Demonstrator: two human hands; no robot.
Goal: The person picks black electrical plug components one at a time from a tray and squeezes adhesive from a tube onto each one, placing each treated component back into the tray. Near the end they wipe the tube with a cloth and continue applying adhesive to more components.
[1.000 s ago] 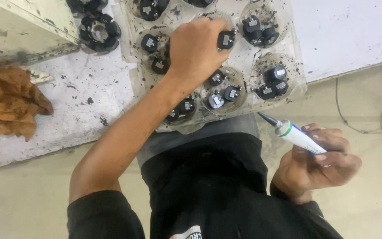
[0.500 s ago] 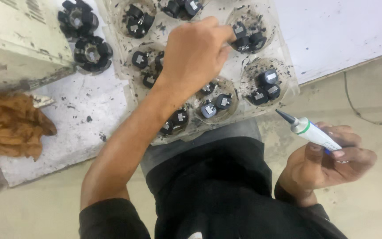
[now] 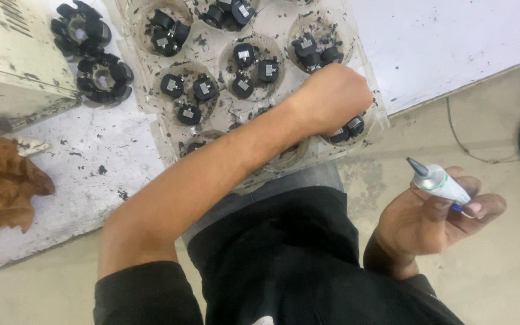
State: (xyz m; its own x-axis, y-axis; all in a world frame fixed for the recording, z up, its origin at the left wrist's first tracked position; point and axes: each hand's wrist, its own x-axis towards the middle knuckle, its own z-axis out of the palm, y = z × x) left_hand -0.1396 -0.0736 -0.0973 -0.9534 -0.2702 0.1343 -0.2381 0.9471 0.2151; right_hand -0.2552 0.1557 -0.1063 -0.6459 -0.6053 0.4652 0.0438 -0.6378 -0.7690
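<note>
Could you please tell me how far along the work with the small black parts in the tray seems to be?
Most cups of the clear plastic tray already hold small black parts. In hand: the left hand reaches into the lower right cup, while the right hand holds a white tube with a dark nozzle, not applied to anything. Two black ring-shaped clusters lie outside the tray.

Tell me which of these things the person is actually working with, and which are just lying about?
In use:
- left hand, reaching into the clear tray
- small black parts in the tray's cups
- right hand, holding a small tube

Lying about:
- brown rag
- two black rings
- metal box
- cable
</note>
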